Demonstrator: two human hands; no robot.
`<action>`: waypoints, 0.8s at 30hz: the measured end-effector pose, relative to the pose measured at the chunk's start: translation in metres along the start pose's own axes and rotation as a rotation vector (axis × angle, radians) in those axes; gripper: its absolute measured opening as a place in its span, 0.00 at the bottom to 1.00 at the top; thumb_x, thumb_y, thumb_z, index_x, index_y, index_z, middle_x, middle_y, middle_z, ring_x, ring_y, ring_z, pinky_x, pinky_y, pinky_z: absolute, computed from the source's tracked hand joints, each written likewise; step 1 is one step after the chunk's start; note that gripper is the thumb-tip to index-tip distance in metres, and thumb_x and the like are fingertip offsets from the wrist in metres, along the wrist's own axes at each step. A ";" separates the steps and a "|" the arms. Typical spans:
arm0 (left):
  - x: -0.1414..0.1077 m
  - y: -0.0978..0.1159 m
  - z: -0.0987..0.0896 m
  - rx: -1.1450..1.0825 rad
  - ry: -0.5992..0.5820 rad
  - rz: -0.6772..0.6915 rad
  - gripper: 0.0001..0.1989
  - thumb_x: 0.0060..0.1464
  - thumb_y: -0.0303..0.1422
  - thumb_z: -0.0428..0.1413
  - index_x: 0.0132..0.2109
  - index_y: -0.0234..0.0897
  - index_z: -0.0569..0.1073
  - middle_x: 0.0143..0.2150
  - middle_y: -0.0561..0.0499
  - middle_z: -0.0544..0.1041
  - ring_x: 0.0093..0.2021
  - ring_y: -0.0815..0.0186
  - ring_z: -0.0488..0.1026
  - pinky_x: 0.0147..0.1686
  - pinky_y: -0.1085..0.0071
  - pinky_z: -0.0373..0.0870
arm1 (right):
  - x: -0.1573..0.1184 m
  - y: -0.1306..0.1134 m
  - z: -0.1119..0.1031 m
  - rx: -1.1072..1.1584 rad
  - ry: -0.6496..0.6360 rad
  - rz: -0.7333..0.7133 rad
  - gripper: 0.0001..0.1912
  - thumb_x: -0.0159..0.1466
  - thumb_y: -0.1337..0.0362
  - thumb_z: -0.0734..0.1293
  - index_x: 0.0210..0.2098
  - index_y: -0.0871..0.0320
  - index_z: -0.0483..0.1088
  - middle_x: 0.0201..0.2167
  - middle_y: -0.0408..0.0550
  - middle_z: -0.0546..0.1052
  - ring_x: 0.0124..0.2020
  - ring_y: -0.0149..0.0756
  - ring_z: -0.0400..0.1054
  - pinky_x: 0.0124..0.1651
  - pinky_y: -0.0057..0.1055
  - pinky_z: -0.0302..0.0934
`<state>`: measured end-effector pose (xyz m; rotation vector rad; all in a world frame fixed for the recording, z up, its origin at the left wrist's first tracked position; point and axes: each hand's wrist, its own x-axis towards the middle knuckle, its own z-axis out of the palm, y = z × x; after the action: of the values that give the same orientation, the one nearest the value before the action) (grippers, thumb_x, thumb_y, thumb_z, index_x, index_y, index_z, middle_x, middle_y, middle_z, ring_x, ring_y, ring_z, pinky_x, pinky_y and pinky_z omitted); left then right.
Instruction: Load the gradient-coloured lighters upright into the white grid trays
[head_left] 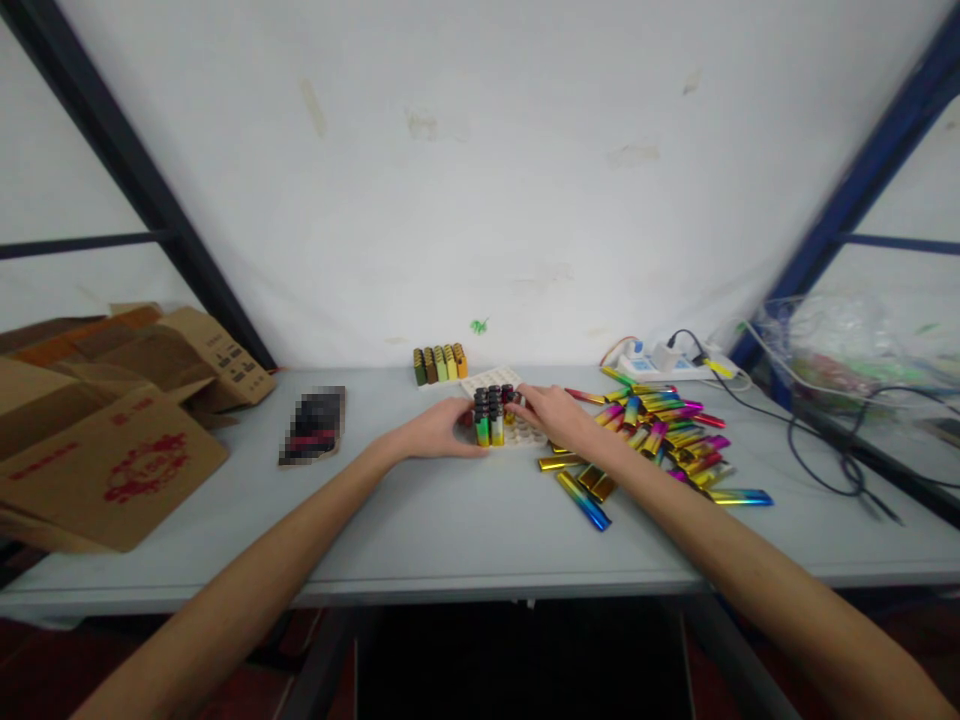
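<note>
A white tray (531,437) with holes lies near the middle of the table, and several upright lighters (490,425) with dark tops stand at its left part. My left hand (442,430) is beside the left edge of these lighters, its thumb and fingers spread apart around the tray's corner. From the right, my right hand (551,412) reaches over the tray, fingertips at the rightmost lighters; whether it pinches one is hidden. Loose shiny multicoloured lighters (656,430) are heaped right of the tray, some partly behind my right forearm.
Behind the tray stands a block of lighters (440,365). At left are a blurred dark item (315,425) and cardboard boxes (150,450). At right are a power strip (675,370), black cable (817,425) and plastic bags (840,340).
</note>
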<state>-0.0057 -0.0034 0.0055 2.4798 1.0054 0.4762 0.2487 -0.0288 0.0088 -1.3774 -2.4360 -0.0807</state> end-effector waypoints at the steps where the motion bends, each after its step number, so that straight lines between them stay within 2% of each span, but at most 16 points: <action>1: 0.000 0.000 0.000 -0.012 0.001 0.003 0.32 0.46 0.52 0.66 0.50 0.33 0.74 0.45 0.44 0.79 0.41 0.55 0.75 0.41 0.63 0.72 | 0.000 0.000 0.000 -0.016 -0.003 -0.001 0.16 0.74 0.54 0.62 0.44 0.60 0.73 0.37 0.55 0.81 0.35 0.39 0.73 0.38 0.30 0.54; 4: 0.000 -0.001 0.001 -0.026 0.006 0.009 0.31 0.46 0.51 0.66 0.50 0.34 0.75 0.45 0.45 0.79 0.41 0.55 0.75 0.41 0.64 0.73 | 0.000 0.003 -0.002 -0.002 -0.032 -0.015 0.20 0.73 0.50 0.62 0.37 0.59 0.75 0.34 0.53 0.81 0.32 0.38 0.73 0.37 0.30 0.54; 7: 0.001 -0.003 0.002 -0.016 0.011 0.007 0.31 0.46 0.51 0.66 0.49 0.34 0.75 0.44 0.45 0.79 0.41 0.55 0.75 0.41 0.64 0.72 | -0.001 0.012 -0.010 0.007 0.009 0.013 0.25 0.77 0.51 0.55 0.36 0.59 0.75 0.34 0.53 0.81 0.34 0.38 0.73 0.40 0.31 0.55; 9: 0.001 -0.004 0.003 -0.012 0.002 0.015 0.31 0.46 0.52 0.66 0.49 0.34 0.74 0.44 0.46 0.79 0.41 0.55 0.75 0.41 0.64 0.72 | -0.002 0.024 -0.016 -0.063 0.043 0.086 0.25 0.78 0.56 0.52 0.39 0.60 0.75 0.38 0.56 0.81 0.39 0.40 0.74 0.44 0.32 0.57; 11: 0.001 -0.005 0.003 -0.008 -0.005 0.025 0.32 0.47 0.53 0.65 0.50 0.34 0.74 0.46 0.45 0.78 0.43 0.55 0.75 0.43 0.63 0.72 | -0.005 0.040 -0.020 -0.179 0.031 0.203 0.20 0.77 0.60 0.54 0.44 0.62 0.75 0.43 0.60 0.80 0.45 0.44 0.74 0.49 0.34 0.58; 14: 0.001 -0.008 0.003 0.018 -0.008 0.007 0.34 0.46 0.55 0.65 0.51 0.33 0.74 0.47 0.43 0.78 0.44 0.53 0.75 0.44 0.61 0.72 | -0.014 0.066 -0.023 -0.292 -0.094 0.373 0.19 0.74 0.57 0.61 0.54 0.64 0.72 0.53 0.67 0.75 0.56 0.53 0.69 0.55 0.41 0.59; 16: 0.002 -0.008 0.003 0.033 -0.014 -0.006 0.34 0.46 0.55 0.66 0.51 0.33 0.74 0.47 0.43 0.78 0.44 0.53 0.75 0.44 0.61 0.72 | -0.019 0.078 -0.023 -0.298 -0.241 0.445 0.20 0.73 0.56 0.62 0.54 0.66 0.72 0.54 0.69 0.74 0.55 0.53 0.70 0.55 0.41 0.61; 18: 0.002 -0.008 0.003 0.026 -0.015 -0.003 0.35 0.45 0.55 0.66 0.51 0.33 0.74 0.47 0.43 0.78 0.45 0.52 0.75 0.44 0.60 0.72 | -0.022 0.085 -0.022 -0.294 -0.300 0.457 0.19 0.74 0.58 0.60 0.52 0.67 0.72 0.53 0.69 0.75 0.54 0.51 0.72 0.54 0.39 0.61; 21: 0.001 -0.007 0.002 -0.008 -0.011 -0.004 0.34 0.45 0.54 0.66 0.51 0.34 0.74 0.48 0.43 0.78 0.45 0.52 0.74 0.45 0.60 0.73 | -0.019 0.085 -0.020 -0.287 -0.253 0.427 0.17 0.74 0.59 0.59 0.53 0.66 0.70 0.51 0.69 0.77 0.53 0.51 0.73 0.52 0.37 0.62; 24: 0.001 -0.005 0.002 -0.013 -0.006 -0.014 0.34 0.45 0.55 0.66 0.51 0.34 0.74 0.47 0.44 0.78 0.44 0.53 0.74 0.44 0.60 0.73 | -0.012 0.082 -0.019 -0.233 -0.179 0.424 0.18 0.74 0.57 0.61 0.55 0.64 0.67 0.45 0.65 0.80 0.45 0.48 0.76 0.45 0.34 0.62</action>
<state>-0.0073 0.0003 0.0012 2.4598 1.0137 0.4689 0.3279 0.0004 0.0133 -2.0567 -2.2670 -0.1465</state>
